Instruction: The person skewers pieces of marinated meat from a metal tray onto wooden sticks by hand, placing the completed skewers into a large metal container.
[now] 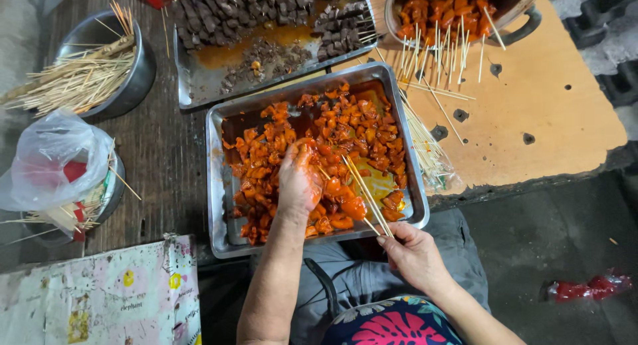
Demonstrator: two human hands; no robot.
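Sitting low with grey-trousered knees (372, 272) and a floral top (392, 325) at the bottom of the view, keeping the work close over the lap

Holding a small bundle of thin bamboo skewers (365, 192) in the right hand (415, 255), fingers pressed together around the blunt ends at the near rim, points angled up and away into the food so a piece can be pushed straight on

Reaching with the left hand (299, 182) into the shallow rectangular steel tray (216, 185), sauce-coated fingers curled and pinching at the orange-red marinated meat chunks (345, 129), close beside the skewer tips; exact grip on one piece hidden by sauce

Resting that tray at the table edge, overhanging toward the knees, within short reach of both hands

Lying just right of the tray, a loose heap of spare bamboo sticks (428, 152) on the orange holed board (551, 99), handy for the right hand

Standing on the left, a steel bowl wrapped in a clear plastic bag (53, 166), with a patterned cloth (100, 298) nearer

Sitting farther back, a second steel tray of dark skewered meat (266, 19), a round steel bowl of sticks (100, 66), and a pot of orange meat with upright skewers (458, 13), apparently finished or waiting stock kept out of the way
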